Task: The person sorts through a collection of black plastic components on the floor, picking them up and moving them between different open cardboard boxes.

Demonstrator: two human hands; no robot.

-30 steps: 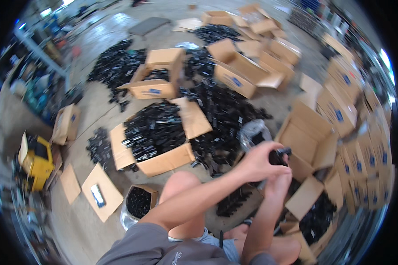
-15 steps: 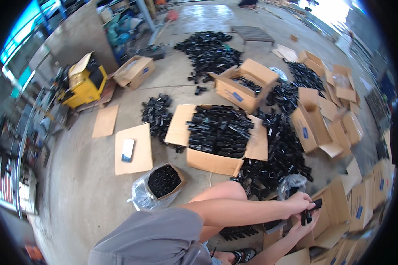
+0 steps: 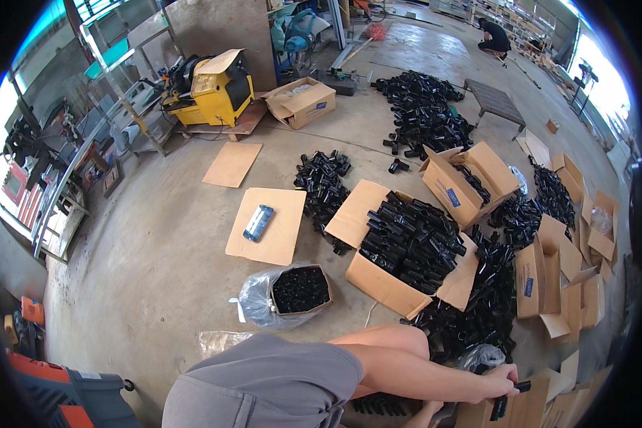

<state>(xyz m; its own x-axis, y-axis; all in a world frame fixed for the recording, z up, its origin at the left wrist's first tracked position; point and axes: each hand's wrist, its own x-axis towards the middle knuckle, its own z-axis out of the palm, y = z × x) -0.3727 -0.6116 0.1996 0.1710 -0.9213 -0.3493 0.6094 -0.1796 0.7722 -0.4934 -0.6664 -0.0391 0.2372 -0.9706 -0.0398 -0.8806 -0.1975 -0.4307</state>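
Note:
My left hand (image 3: 501,382) is closed around a black tubular part (image 3: 500,408) at the lower right, with a short dark cylinder (image 3: 523,386) sticking out past the fingers. Whether these are one piece or two I cannot tell. A strip of skin low in the picture looks like my right hand (image 3: 425,415); its fingers are hidden behind my left arm. Beside my left hand lies a clear plastic bag (image 3: 482,357). Just beyond spreads a heap of black tubular parts (image 3: 471,324). Under my knee several similar black parts (image 3: 379,405) lie in a row.
An open carton (image 3: 385,285) full of black tubular parts stands ahead. Left of it are a bag-lined box (image 3: 301,289) of small black pieces and a cardboard sheet (image 3: 278,239) bearing a blue-and-white object (image 3: 259,223). More cartons (image 3: 538,274) line the right. A person (image 3: 493,37) crouches far off.
My view has turned left, so the scene sits further right. Both hands were together on the black parts; now my left hand holds on, and my right has drawn away toward the lower edge.

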